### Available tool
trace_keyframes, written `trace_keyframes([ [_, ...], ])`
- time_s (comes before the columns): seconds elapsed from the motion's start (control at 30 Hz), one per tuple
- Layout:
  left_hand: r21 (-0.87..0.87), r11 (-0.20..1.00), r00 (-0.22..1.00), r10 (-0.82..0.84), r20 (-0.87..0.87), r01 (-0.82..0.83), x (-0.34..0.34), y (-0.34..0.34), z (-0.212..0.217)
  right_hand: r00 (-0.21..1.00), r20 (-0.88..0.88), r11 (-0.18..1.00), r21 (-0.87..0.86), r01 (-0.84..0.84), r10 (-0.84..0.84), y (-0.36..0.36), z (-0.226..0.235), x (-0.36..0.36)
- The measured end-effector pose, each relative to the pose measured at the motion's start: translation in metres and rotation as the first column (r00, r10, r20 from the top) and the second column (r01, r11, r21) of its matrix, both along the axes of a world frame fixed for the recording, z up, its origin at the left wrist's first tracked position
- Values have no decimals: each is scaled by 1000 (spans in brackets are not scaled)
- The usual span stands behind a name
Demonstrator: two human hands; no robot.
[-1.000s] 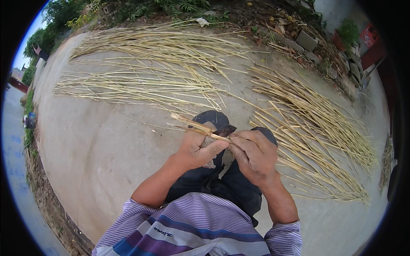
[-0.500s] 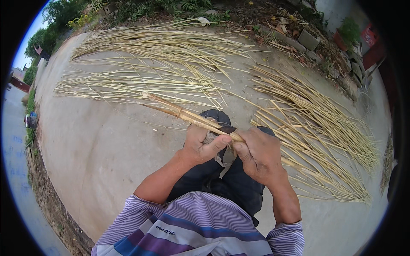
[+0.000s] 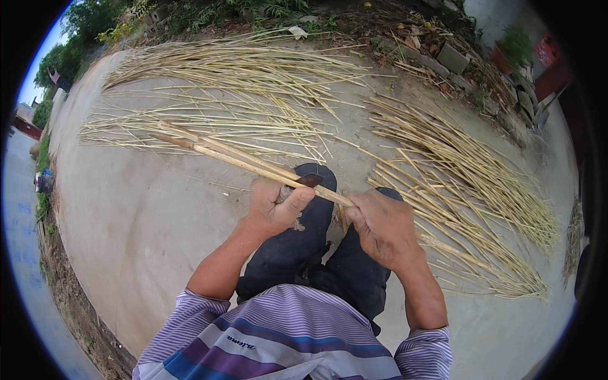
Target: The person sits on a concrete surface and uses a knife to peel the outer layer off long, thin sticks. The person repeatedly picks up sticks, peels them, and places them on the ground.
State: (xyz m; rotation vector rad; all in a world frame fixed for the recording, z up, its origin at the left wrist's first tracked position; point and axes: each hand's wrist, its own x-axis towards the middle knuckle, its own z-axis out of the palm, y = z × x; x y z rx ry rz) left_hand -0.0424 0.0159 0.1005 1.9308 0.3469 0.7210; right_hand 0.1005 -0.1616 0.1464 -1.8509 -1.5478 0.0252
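A pale tan stalk (image 3: 332,197), like a reed or cane, slants across above my knees. From the blade to its far left end it is parted lengthwise into two strips. My left hand (image 3: 275,206) is closed around a grey cloth-wrapped grip, its thumb pressed along the stalk. A short dark knife blade (image 3: 310,180) shows just above that thumb, set across the stalk; the rest of the knife is hidden. Farther right, my right hand (image 3: 384,221) is wrapped round the unsplit part of the stalk, knuckles up. The stalk's near end is partly covered by that hand.
Loose stalks (image 3: 240,66) lie spread over the concrete ground (image 3: 139,209) ahead and left. Another pile of stalks (image 3: 456,171) lies to the right, close to my knee. Concrete blocks (image 3: 453,58) and a potted plant (image 3: 514,47) stand at the back right.
My left hand has moved left with the knife, widening the gap to my right hand. The stalk has slid left, and its split end reaches farther out. My right hand has barely moved.
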Motion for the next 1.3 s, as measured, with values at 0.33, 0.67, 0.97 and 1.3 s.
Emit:
trace_keyframes([
  [0.33,17,1000,998,15,60,-16,-1,-10,-1,999,-12,999,4,-32,32,5,10,-5],
  [0.67,241,970,996,-28,89,5,3,-8,4,999,-40,1000,21,-12,13,11,8,-7],
  [0.97,186,982,979,-60,195,23,13,-24,-5,998,-57,999,-25,-36,35,6,11,-14],
  [1.3,-9,999,997,-31,76,31,1,-10,-7,999,-36,999,13,-32,32,14,6,-6],
])
